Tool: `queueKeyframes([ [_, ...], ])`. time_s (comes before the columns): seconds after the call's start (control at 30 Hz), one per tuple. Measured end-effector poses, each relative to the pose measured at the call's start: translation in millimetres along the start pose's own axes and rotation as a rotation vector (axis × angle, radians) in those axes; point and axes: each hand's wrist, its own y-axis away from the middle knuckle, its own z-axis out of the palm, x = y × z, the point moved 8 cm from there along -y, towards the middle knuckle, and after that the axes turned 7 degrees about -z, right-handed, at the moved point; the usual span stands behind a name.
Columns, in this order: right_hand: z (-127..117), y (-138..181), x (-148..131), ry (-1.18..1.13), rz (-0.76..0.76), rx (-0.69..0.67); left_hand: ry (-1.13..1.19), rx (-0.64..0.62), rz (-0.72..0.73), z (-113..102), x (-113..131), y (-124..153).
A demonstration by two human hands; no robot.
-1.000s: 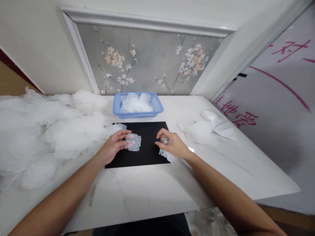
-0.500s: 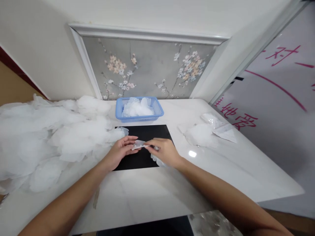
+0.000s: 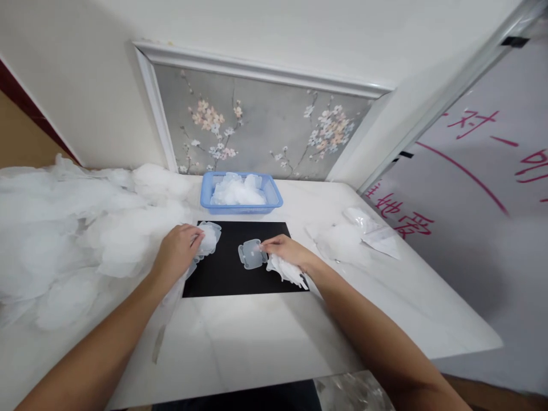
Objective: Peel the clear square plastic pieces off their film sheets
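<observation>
A small clear plastic piece lies flat on the black mat. My right hand pinches its right edge with the fingertips, and several more clear pieces are tucked under that palm. My left hand has moved to the mat's left corner, its fingers closed on another clear plastic piece at the edge of the big heap.
A large heap of clear plastic pieces covers the table's left side. A blue basket with more pieces stands behind the mat against the flowered wall panel. Plastic bags lie to the right on the white table.
My hands met over the mat on one piece, then parted. The right hand set that piece flat on the mat, and the left hand went left to a new piece.
</observation>
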Motion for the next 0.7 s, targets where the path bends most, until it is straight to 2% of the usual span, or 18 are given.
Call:
queueKeyframes([
  [0.07,-0.4,-0.1,1.9,-0.061,0.028,-0.012,0.07,0.064,0.008,-7.2,9.6,5.6],
  [0.13,-1.7,-0.5,3.2,-0.118,0.05,-0.012,0.226,0.07,-0.033,-7.7,13.9,11.0],
  [0.2,-3.7,-1.1,4.9,-0.16,0.065,-0.005,0.419,-0.015,-0.131,3.8,11.7,14.9],
  [0.33,-7.5,-1.8,9.7,-0.177,0.079,0.011,0.792,-0.213,-0.401,41.7,-1.7,23.1],
  [0.43,-8.4,-1.7,10.4,-0.178,0.068,0.01,0.961,-0.307,-0.554,64.0,-9.5,28.7],
  [0.53,-8.0,-1.0,9.5,-0.185,0.067,0.006,1.04,-0.369,-0.607,73.4,-11.6,30.6],
  [0.7,-7.6,-1.3,11.3,-0.181,0.08,-0.005,1.126,-0.428,-0.663,75.4,-9.5,32.8],
])
